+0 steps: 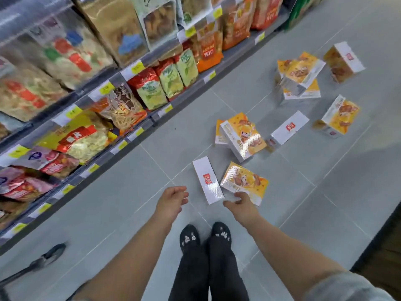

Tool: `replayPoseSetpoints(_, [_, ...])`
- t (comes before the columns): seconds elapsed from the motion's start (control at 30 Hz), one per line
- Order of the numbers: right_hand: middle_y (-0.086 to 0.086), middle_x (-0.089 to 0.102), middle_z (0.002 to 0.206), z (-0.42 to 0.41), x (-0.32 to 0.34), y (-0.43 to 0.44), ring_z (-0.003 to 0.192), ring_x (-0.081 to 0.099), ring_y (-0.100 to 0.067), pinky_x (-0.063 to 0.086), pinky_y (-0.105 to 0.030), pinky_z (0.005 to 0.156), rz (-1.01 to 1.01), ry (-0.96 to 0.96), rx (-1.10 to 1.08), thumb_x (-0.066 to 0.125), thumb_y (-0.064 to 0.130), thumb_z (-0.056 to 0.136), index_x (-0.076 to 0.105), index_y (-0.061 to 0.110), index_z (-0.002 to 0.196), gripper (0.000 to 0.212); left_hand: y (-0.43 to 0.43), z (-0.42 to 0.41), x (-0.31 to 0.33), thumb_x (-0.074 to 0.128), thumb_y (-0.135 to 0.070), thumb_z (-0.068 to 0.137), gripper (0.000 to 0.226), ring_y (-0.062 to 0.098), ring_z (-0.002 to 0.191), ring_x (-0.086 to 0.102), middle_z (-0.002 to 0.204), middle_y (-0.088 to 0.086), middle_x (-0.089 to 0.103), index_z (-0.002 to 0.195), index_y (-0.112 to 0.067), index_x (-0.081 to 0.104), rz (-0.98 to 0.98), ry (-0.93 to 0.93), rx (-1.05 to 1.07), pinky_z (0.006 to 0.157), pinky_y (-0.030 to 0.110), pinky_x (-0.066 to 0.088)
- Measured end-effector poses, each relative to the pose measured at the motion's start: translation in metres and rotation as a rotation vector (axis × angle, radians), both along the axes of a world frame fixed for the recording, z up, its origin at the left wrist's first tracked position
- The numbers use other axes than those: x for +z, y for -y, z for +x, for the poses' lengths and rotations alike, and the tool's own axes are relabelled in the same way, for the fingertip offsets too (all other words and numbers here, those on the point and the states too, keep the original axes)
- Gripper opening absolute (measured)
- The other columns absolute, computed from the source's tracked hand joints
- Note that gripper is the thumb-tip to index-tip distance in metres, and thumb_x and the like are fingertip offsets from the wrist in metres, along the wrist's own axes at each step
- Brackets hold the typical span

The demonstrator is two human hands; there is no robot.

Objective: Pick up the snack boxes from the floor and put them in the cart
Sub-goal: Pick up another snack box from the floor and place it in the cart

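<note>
Grey tiled floor (288, 216) w/ pale grout lines, soft sheen on it. Store shelves (188, 92) run along the left, tiers packed w/ bagged goods (152, 92), yellow price tags (136, 67) on the rails.

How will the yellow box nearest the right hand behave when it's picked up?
The yellow box looks like a flat-sided carton, so it is probably stiff and unlikely to roll. Its glossy wrap shows glare, so it may slip in the right hand. Lying face up, it shouldn't tip.
</note>
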State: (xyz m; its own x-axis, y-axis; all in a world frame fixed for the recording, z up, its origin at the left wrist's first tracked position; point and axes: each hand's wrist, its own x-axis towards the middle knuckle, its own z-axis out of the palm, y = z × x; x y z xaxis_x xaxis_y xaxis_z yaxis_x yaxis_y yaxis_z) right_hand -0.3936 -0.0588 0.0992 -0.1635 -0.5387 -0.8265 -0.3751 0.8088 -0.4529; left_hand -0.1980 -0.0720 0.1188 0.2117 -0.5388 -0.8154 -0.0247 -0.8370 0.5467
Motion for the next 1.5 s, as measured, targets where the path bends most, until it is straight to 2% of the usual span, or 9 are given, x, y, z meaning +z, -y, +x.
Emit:
replayPoseSetpoints(0.17, [0.001, 0.051, 0.097, 0.009, -0.124, 0.014, 0.094, 0.05, -0.018, 0.038, -0.025, 0.077, 0.002, -0.098, 0.047, 0.072, 0.023, 0.082, 0.045, 0.004, 0.128, 0.057, 0.024, -0.008, -0.137, 0.051, -0.016, 0.094, 0.024, 0.014, 0.094, 0.061, 0.11, 0.0, 0.063, 0.117, -0.018, 0.056, 0.008, -0.022, 0.041, 0.083, 0.029, 0.041])
replayPoseSetpoints(0.27, [-0.009, 0.046, 0.127, 0.018, -0.192, 0.023, 0.12, 0.047, -0.027, 0.044, -0.034, 0.094, 0.039, -0.221, 0.245, 0.073, 0.038, 0.075, 0.036, 0.007, 0.135, 0.077, 0.034, -0.017, -0.213, 0.047, -0.017, 0.094, 0.038, 0.019, 0.108, 0.058, 0.112, 0.0, 0.058, 0.132, -0.022, 0.047, 0.048, -0.021, 0.041, 0.087, 0.031, 0.04])
replayPoseSetpoints(0.37, [-0.011, 0.036, 0.137, 0.027, -0.273, 0.036, 0.13, 0.036, -0.03, 0.037, -0.043, 0.103, 0.029, -0.313, 0.407, 0.07, 0.053, 0.071, 0.025, 0.01, 0.139, 0.093, 0.049, -0.021, -0.302, 0.043, -0.016, 0.094, 0.047, 0.021, 0.108, 0.056, 0.104, -0.004, 0.057, 0.14, -0.028, 0.038, 0.039, -0.003, 0.132, 0.089, 0.032, 0.042])
replayPoseSetpoints(0.5, [-0.008, 0.031, 0.14, 0.033, -0.338, 0.06, 0.132, 0.032, -0.03, 0.037, -0.048, 0.104, -0.054, -0.404, 0.543, 0.066, 0.069, 0.065, 0.016, 0.014, 0.142, 0.107, 0.079, -0.021, -0.384, 0.044, -0.032, 0.096, 0.057, 0.024, 0.133, 0.043, 0.15, 0.004, 0.039, 0.149, -0.031, 0.025, -0.058, 0.058, 0.147, 0.11, 0.041, 0.036])
replayPoseSetpoints(0.63, [-0.007, 0.021, 0.145, 0.038, -0.374, 0.064, 0.134, 0.028, -0.032, 0.036, -0.048, 0.104, -0.101, -0.431, 0.636, 0.069, 0.068, 0.064, 0.003, 0.015, 0.146, 0.117, 0.119, -0.023, -0.418, 0.055, -0.039, 0.094, 0.07, 0.019, 0.138, 0.036, 0.157, -0.004, 0.024, 0.152, -0.026, 0.019, -0.283, 0.055, -0.01, 0.11, 0.037, 0.034])
replayPoseSetpoints(0.8, [-0.008, 0.02, 0.145, 0.021, -0.388, 0.064, 0.135, 0.027, -0.034, 0.036, -0.053, 0.103, -0.162, -0.437, 0.656, 0.07, 0.065, 0.062, -0.006, 0.026, 0.146, 0.12, 0.137, -0.023, -0.433, 0.064, -0.027, 0.09, 0.045, 0.018, 0.099, 0.055, 0.122, 0.006, 0.058, 0.129, -0.015, 0.044, -0.334, 0.066, -0.225, 0.084, 0.029, 0.044])
replayPoseSetpoints(1.07, [-0.013, 0.035, 0.134, -0.014, -0.39, 0.043, 0.123, 0.041, -0.032, 0.044, -0.045, 0.098, -0.159, -0.548, 0.78, 0.073, 0.065, 0.055, 0.014, 0.016, 0.138, 0.113, 0.122, -0.022, -0.429, 0.061, -0.034, 0.091, 0.048, 0.02, 0.099, 0.051, 0.113, 0.003, 0.054, 0.128, -0.009, 0.044, -0.289, 0.157, -0.204, 0.083, 0.03, 0.039])
replayPoseSetpoints(1.3, [-0.003, 0.047, 0.124, -0.018, -0.333, 0.087, 0.115, 0.049, -0.023, 0.048, -0.038, 0.094, -0.374, -0.233, 0.497, 0.077, 0.06, 0.048, 0.026, 0.03, 0.132, 0.104, 0.131, 0.015, -0.389, 0.063, -0.054, 0.083, 0.065, 0.023, 0.106, 0.056, 0.123, 0.005, 0.06, 0.127, -0.009, 0.048, -0.252, 0.067, -0.062, 0.086, 0.034, 0.039])
replayPoseSetpoints(1.5, [0.0, 0.04, 0.121, 0.012, -0.219, 0.131, 0.114, 0.046, -0.019, 0.049, -0.036, 0.095, -0.515, 0.043, 0.345, 0.088, 0.027, 0.051, 0.028, 0.031, 0.131, 0.101, 0.122, 0.065, -0.271, 0.056, -0.056, 0.087, 0.061, 0.015, 0.106, 0.043, 0.118, -0.003, 0.046, 0.13, -0.016, 0.039, -0.271, 0.015, 0.147, 0.093, 0.034, 0.03])
